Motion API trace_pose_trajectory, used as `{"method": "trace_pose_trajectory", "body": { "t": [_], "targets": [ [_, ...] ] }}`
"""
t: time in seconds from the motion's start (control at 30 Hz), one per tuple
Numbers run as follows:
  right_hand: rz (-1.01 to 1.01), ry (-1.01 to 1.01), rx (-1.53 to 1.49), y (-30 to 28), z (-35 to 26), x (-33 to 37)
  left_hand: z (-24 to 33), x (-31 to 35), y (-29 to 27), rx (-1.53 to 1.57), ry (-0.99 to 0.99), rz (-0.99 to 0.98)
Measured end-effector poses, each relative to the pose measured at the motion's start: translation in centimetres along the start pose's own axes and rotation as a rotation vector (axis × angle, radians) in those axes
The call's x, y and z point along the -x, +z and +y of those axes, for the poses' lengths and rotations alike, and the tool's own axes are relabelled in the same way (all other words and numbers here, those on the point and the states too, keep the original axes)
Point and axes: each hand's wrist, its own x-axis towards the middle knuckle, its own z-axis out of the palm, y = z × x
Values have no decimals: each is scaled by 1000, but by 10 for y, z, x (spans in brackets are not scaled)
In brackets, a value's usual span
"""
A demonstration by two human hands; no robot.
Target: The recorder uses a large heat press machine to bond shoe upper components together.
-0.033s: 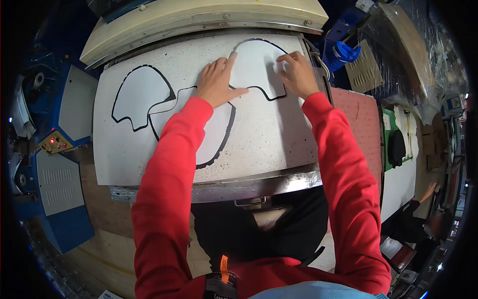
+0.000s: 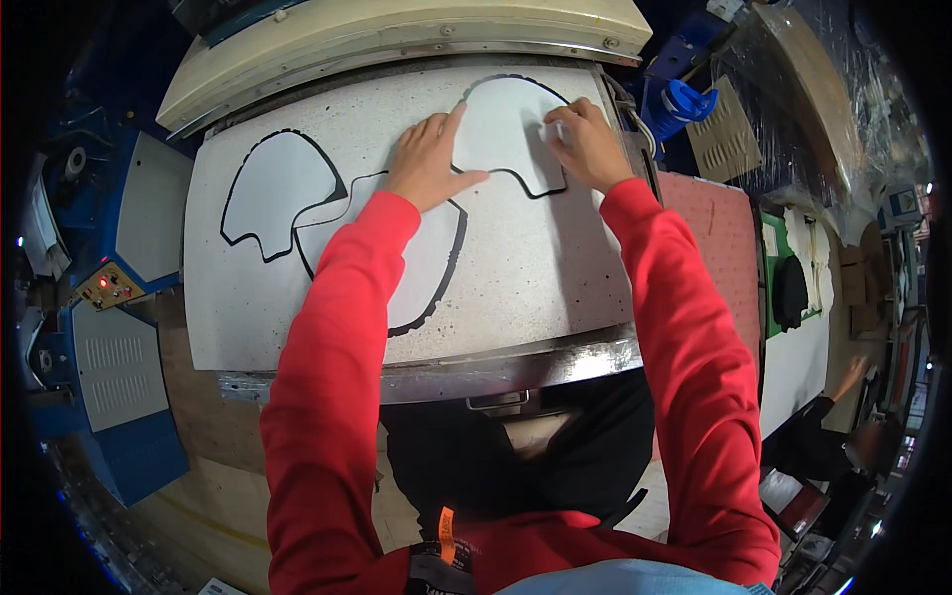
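Note:
A white board (image 2: 516,297) lies in front of me. On it are several white, flat, curved pieces with thick black outlines. One piece (image 2: 501,124) is at the far right, between my hands. My left hand (image 2: 426,164) rests by its left edge, fingers stretched and thumb spread toward its lower edge. Over its right side is my right hand (image 2: 588,147), fingers bent, with a gap between thumb and forefinger and nothing visible between them. Another piece (image 2: 283,183) lies at the left. A third piece (image 2: 421,263) is partly covered by my left forearm.
A cream machine beam (image 2: 407,35) spans the far edge of the board, and a metal rail (image 2: 516,365) borders the near edge. At left stands a blue and grey machine with a control box (image 2: 109,286). A pink panel (image 2: 706,248) and a blue jug (image 2: 684,104) are at right. A person (image 2: 818,416) is farther right.
Both hands have shifted very slightly to the left. The black-edged piece between them has shifted slightly left and up too.

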Motion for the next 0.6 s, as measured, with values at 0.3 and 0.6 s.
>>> {"method": "trace_pose_trajectory", "body": {
  "t": [0.3, 0.6],
  "targets": [
    [-219, -228, -12, 25, -21, -20, -20, 4, -12, 3, -15, -17],
    [7, -191, -256, -12, -81, 17, 60, 139, -61, 103, -142, 242]
  ]
}}
